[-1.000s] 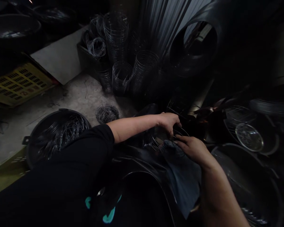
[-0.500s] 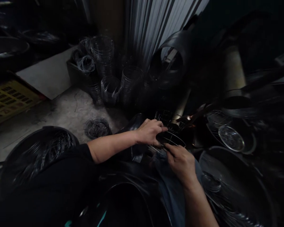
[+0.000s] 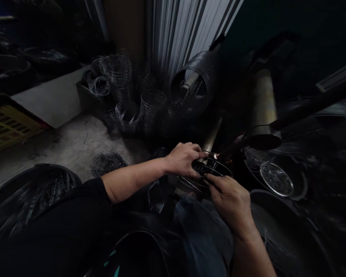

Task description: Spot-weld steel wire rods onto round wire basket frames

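Observation:
A round wire guard point(image 3: 209, 173) of thin metal rings and spokes lies in front of me at mid-frame. My left hand point(image 3: 182, 159) grips its left rim with curled fingers. My right hand point(image 3: 230, 197) pinches its near right edge with fingers closed. A small bright spot point(image 3: 216, 156) glows at the far rim under a dark arm of a machine point(image 3: 248, 143). My jeans-clad knee point(image 3: 203, 231) is just below the hands.
Stacks of wire guards point(image 3: 127, 100) stand on the concrete floor behind. One lone guard point(image 3: 106, 163) lies on the floor. A black tub of wire pieces point(image 3: 25, 196) sits at left, a yellow crate point(image 3: 5, 127) far left. Dark tubs and a shiny disc point(image 3: 276, 179) sit at right.
The view swung left and down. Both hands stayed on the wire guard and shifted it slightly toward the machine arm, where a bright spot now shows.

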The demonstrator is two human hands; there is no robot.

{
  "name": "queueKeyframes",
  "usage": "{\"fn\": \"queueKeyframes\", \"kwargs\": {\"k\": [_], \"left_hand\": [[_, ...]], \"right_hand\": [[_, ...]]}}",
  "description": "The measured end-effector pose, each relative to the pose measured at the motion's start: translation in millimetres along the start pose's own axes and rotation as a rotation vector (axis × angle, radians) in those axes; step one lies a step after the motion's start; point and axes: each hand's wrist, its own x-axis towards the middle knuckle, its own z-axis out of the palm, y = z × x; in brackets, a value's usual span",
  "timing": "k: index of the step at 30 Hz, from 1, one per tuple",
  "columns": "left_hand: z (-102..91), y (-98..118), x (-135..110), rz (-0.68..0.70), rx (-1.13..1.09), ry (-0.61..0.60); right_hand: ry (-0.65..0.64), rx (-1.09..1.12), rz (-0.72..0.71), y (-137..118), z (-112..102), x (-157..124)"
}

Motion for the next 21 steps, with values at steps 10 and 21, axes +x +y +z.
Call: {"fn": "queueKeyframes", "kwargs": {"k": [10, 21], "left_hand": [[-7.6, -3, 12, 0.004, -0.047, -0.043], [-10.2, -13, 32, -0.012, -0.063, -0.021]], "right_hand": [[-0.003, 0.075, 0.065, 8, -2, 9], [-0.004, 0.101, 0.163, 27, 5, 26]]}}
